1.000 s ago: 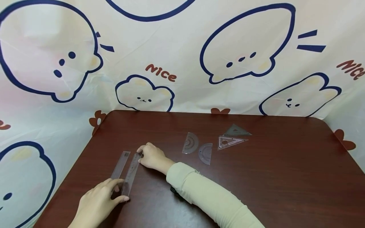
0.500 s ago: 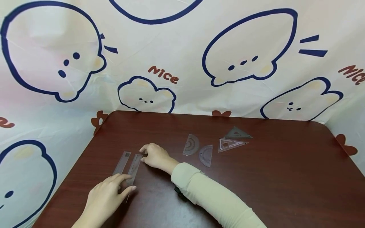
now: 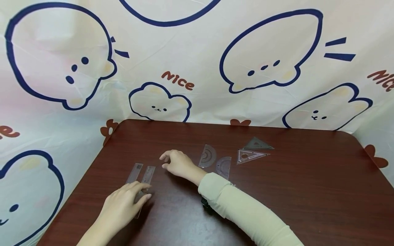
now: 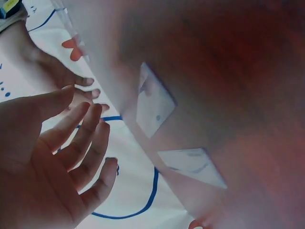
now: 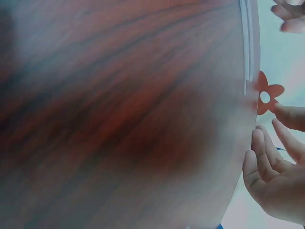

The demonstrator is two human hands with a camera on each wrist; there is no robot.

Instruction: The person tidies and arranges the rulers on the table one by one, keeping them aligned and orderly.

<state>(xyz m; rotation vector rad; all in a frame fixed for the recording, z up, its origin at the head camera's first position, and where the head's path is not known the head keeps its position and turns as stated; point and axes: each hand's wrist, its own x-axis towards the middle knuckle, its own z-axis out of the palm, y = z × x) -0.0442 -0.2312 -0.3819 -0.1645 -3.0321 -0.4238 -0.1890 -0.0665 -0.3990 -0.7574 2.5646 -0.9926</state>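
Brown table [image 3: 307, 191], rulers [image 3: 141, 176], protractors [image 3: 215, 160], triangles [image 3: 252, 150]

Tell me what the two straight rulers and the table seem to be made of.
The two straight rulers look like clear, slightly smoky plastic with a glossy finish: the tabletop shows through them and faint markings are visible. The table looks like dark reddish wood or wood-grain laminate, smooth and semi-gloss, with visible grain streaks; which one is unclear.

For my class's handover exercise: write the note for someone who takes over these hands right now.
Left hand: open, fingers pressing the near end of the right ruler.
Right hand: open, loosely curled, holding nothing, beside the rulers' far ends.
Left ruler lies alongside the right one on the table.
Two protractors and two triangles lie in pairs further right.
Done: the rulers lie side by side.
Left: probably only letting go.
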